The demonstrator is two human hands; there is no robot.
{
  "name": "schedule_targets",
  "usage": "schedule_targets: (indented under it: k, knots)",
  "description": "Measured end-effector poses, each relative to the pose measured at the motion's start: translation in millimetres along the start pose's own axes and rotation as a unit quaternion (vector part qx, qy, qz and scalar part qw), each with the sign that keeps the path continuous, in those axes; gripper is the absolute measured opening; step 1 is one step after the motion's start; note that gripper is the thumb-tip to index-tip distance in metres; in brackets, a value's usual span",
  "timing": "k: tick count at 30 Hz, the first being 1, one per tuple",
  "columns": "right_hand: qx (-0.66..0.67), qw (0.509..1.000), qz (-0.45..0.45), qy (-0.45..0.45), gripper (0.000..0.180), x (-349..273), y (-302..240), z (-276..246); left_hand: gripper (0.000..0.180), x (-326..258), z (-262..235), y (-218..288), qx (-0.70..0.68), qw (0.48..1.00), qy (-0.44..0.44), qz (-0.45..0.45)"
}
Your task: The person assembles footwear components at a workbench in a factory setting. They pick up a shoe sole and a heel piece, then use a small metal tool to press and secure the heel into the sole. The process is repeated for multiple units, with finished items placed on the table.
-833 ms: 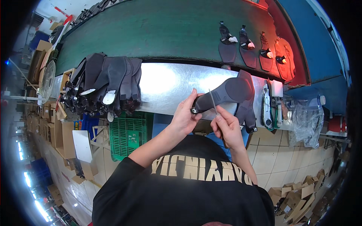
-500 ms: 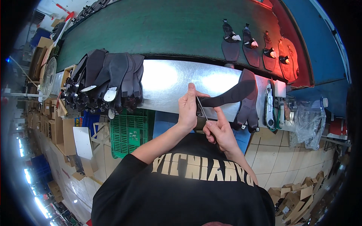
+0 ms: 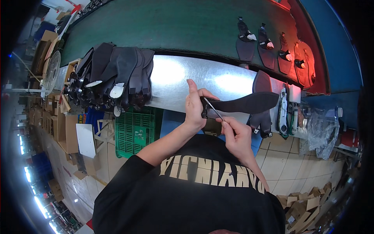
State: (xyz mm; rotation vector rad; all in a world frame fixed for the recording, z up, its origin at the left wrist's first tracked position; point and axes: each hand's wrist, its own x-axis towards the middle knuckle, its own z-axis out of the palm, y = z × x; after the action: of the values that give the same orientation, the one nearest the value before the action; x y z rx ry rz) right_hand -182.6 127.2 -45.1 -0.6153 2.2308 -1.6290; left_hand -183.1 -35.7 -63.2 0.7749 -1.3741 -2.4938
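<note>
A dark sole is held right of the frame's centre, over the near edge of the metal bench, its narrow end toward the left hand and its broad end pointing right, over other soles. The left hand grasps the narrow end, thumb raised and fingers reaching behind it. The right hand, just below the centre, pinches a thin metal tool between thumb and forefinger; the tool slants up and left to the narrow end.

The step in hand seems to be close tool work at that end, by the dark strap piece. Whether the tip touches the sole or slips under something cannot be told, as the left fingers crowd the spot. The next move likely calls for a firm left hold, since the broad end has no clear support, and small, controlled pressure from the right, with the tip kept clear of the left fingers.

A pile of soles lies at the left of the frame.
</note>
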Motion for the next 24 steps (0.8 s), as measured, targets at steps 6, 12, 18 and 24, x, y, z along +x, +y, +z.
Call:
schedule_targets:
  k: [6,12,18,24]
  knots:
    - [-0.126,0.984,-0.125,0.02,0.012,3,0,7,0.079,-1,7,6,-0.032,0.999,-0.002,-0.03]
    - [-0.154,0.963,-0.199,-0.095,0.011,-7,-13,12,0.072,14,-14,-3,-0.077,0.99,-0.023,-0.116]
    - [-0.133,0.989,-0.059,0.035,0.01,9,-14,-7,0.062,7,-2,1,-0.258,0.919,-0.057,-0.292]
    - [-0.2,0.974,-0.098,0.046,0.008,11,-8,1,0.067,10,-3,-15,-0.318,0.915,-0.131,-0.213]
